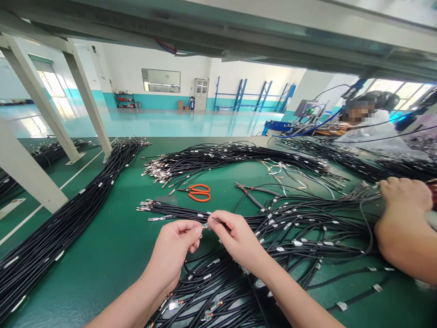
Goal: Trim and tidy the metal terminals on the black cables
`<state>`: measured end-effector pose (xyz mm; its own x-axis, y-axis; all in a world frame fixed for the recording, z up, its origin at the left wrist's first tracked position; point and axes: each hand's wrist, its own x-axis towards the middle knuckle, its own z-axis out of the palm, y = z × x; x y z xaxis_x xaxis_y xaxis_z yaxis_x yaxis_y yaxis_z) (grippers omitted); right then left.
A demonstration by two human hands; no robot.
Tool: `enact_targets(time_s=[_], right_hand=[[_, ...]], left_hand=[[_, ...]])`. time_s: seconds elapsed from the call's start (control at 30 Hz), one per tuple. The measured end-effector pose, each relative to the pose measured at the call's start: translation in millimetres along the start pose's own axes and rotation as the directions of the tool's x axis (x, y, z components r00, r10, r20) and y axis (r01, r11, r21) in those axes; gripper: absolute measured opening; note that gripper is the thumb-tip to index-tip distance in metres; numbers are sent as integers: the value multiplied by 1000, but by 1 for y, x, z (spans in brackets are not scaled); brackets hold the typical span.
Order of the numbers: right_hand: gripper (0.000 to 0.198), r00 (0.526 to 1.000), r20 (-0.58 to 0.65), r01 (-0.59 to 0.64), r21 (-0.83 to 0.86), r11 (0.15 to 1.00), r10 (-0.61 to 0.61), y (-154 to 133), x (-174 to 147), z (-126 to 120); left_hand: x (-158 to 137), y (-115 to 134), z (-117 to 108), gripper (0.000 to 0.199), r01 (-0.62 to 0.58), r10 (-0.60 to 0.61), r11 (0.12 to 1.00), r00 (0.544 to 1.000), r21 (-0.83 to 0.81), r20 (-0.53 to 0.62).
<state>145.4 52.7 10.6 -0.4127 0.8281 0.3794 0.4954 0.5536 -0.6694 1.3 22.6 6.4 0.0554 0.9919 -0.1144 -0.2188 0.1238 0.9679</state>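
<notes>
In front of me my left hand (179,243) pinches the small metal-and-orange end of a cable (205,226) between thumb and fingertips. My right hand (237,234) is closed on the same black cable just to the right, its fingertips almost meeting the left ones. Much of the cable end is covered by my fingers. Behind my hands lies a row of black cables (177,209) with metal terminals pointing left. More loose cables (213,275) with white labels and orange-tinted connector ends spread beneath my wrists.
Orange-handled scissors (200,192) and cutting pliers (252,196) lie beyond my hands. Behind them stretches a thick cable bundle (221,157); another bundle (78,205) runs along the left, beside white frame posts (87,95). Another person's hand (404,205) rests over cables at right.
</notes>
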Motion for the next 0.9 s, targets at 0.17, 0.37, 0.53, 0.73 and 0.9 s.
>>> enact_targets(time_s=[0.17,0.37,0.53,0.73,0.9], right_hand=[[23,1000,-11,25,-16,1000,-25,-1,0,0],[23,999,-22,29,-34,999,-30,1,-1,2],[21,996,-81,37,6,999,-37,4,1,-3],[19,995,-93,22,-186,982,-40,9,3,-29],[20,973,229,60,-296,953,10,2,-4,-34]], left_hand=[[-1,0,0,14,-1,1,1000,1000,-3,6],[1,-2,-1,15,10,-10,1000,1000,-20,12],[3,-2,-4,17,8,-8,1000,1000,-19,18],[7,3,-16,44,-127,136,979,989,157,-51],[-6,16,-29,34,-173,203,824,979,539,3]])
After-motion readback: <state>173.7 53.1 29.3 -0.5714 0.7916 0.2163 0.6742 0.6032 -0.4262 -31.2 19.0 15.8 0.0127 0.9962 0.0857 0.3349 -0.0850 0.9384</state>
